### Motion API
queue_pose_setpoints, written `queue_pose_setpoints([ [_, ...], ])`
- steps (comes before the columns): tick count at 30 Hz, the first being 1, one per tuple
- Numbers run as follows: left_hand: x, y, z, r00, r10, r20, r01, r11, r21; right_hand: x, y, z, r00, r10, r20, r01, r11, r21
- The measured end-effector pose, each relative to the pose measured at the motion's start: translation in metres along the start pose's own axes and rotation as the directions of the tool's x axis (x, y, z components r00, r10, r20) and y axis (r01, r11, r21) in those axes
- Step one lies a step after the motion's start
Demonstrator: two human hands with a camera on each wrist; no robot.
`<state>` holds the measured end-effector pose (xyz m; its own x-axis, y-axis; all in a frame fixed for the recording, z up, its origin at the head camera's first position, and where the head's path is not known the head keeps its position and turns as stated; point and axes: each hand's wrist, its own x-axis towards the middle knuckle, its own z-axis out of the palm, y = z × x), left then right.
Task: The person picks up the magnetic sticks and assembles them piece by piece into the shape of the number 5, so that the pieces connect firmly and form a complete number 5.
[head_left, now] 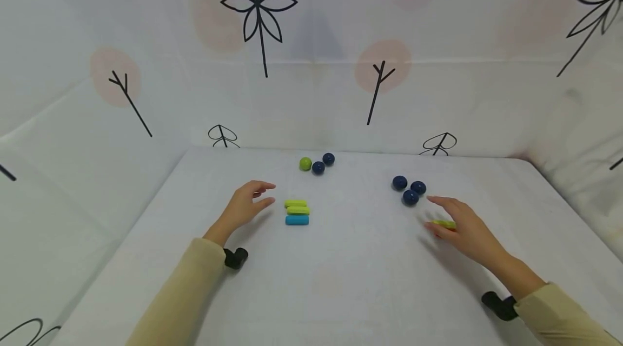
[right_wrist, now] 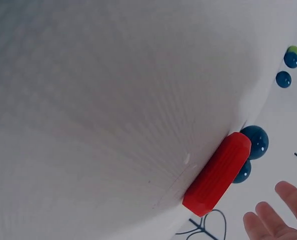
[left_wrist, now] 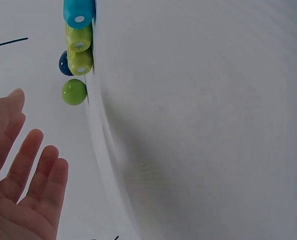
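My left hand [head_left: 243, 206] hovers left of a short column of blocks, its fingers spread and holding nothing. Two yellow-green blocks [head_left: 298, 210] lie side by side, with a blue block [head_left: 297, 220] in front of them. On the right, my right hand [head_left: 469, 233] reaches over a yellow-green block [head_left: 444, 224], partly hidden by the hand. A red block [right_wrist: 218, 175] shows in the right wrist view, apart from the fingers [right_wrist: 271, 220]; the hand mostly covers it in the head view. Three dark blue balls [head_left: 410, 197] sit just beyond that hand.
Farther back on the white table [head_left: 340, 281] are a green ball [head_left: 305, 163] and two more dark blue balls [head_left: 318, 168]. White cloth [head_left: 311, 102] printed with plants encloses the back and sides. A black wrist device [head_left: 236, 258] sits on each arm.
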<state>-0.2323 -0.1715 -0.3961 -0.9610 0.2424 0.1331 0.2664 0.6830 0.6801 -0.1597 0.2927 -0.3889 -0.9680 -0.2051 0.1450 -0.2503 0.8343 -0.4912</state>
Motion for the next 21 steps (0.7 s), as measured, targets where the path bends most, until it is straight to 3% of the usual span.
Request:
queue_pose_setpoints([
  [10,0.007,0.008,0.008,0.999,-0.021,0.049,0.021,1.0,0.009,0.0,-0.002,0.002,0.998,-0.058,-0.037,0.058,0.998,-0.001],
  [21,0.017,0.009,0.015,0.997,-0.016,0.076,0.015,1.0,0.009,0.005,-0.009,0.006,0.999,-0.036,-0.018,0.036,0.999,0.002],
])
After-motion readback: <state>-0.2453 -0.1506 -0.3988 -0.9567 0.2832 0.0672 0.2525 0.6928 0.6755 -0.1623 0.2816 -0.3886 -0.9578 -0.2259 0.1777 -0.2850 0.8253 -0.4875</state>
